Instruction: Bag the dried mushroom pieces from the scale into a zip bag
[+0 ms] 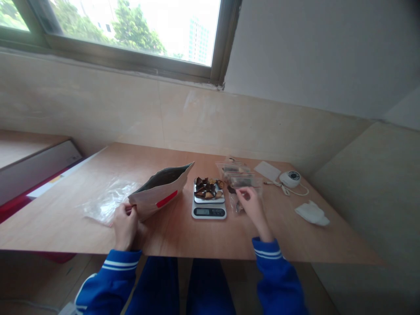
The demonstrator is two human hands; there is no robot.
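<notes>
My left hand is closed on the near left corner of a pale pouch with a red label, and the pouch's mouth gapes open. A digital kitchen scale stands to the right of it, heaped with dark brown and tan dried pieces. On the scale's right, my right hand pinches a dark dried piece between thumb and finger. Below and behind that hand lie several clear zip bags with dark contents, partly covered by it. The scale's reading is too blurred to make out.
Flat clear plastic bags lie left of the pouch. At the right are a white round device with a cord, a white card and a crumpled white tissue. A wall and window bound the table's far side.
</notes>
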